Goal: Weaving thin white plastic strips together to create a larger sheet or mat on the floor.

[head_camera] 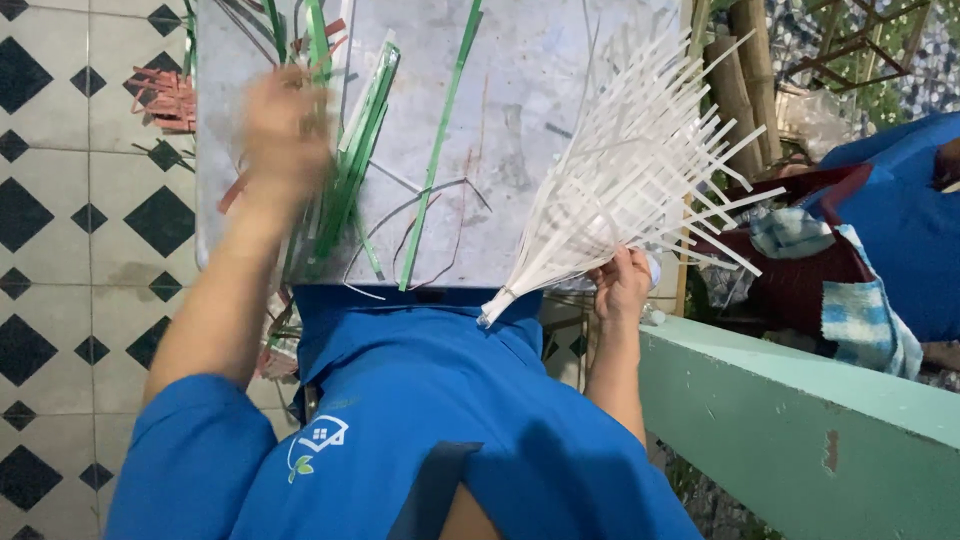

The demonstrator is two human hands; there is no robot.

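My right hand (620, 283) grips a fan-shaped weave of white flat strips (640, 170) near its narrow bound end, beside the grey table (520, 90). The strips spread out up and to the right. My left hand (285, 130) is blurred over the table's left part, at a bundle of green strips (352, 160); whether its fingers close on them is unclear. Another long green strip (440, 150) lies slanted across the tabletop. My blue shirt fills the lower middle of the view.
Red strip scraps (165, 100) lie on the black-and-white tiled floor (70, 200) at left. A pale green ledge (800, 420) runs along the lower right. Bamboo poles (740, 80) stand at the upper right, near blue and checked cloths (870, 310).
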